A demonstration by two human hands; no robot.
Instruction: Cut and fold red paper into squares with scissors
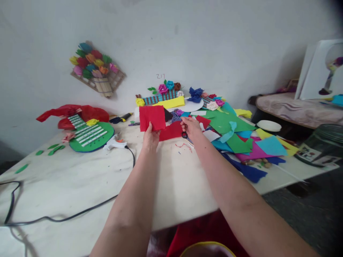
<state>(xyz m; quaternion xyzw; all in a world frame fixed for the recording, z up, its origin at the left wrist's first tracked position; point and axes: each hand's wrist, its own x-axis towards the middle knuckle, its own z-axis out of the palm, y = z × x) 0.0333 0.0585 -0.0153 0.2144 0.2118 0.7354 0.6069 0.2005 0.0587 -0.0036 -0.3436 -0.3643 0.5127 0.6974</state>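
My left hand (151,137) holds up a red square of what looks like crepe paper or felt (152,117), thumb on its front and fingers behind its lower edge. To the right, my right hand (191,127) is closed with the fingertips pinched together; whatever is between them is too small to make out. A larger red piece (173,130) of similar material lies on the table between and behind the hands. Just below my right hand shows a round black handle (184,134), perhaps of scissors. Thin red scraps (184,145) are scattered in front of it.
Left on the table (88,182) are a white glue gun (115,143) with a black cord (66,216) and a green guitar-shaped craft (92,137). Coloured sheets (227,121) pile up at right, near a glass jar (321,146). Paper flowers (170,85) stand against the wall.
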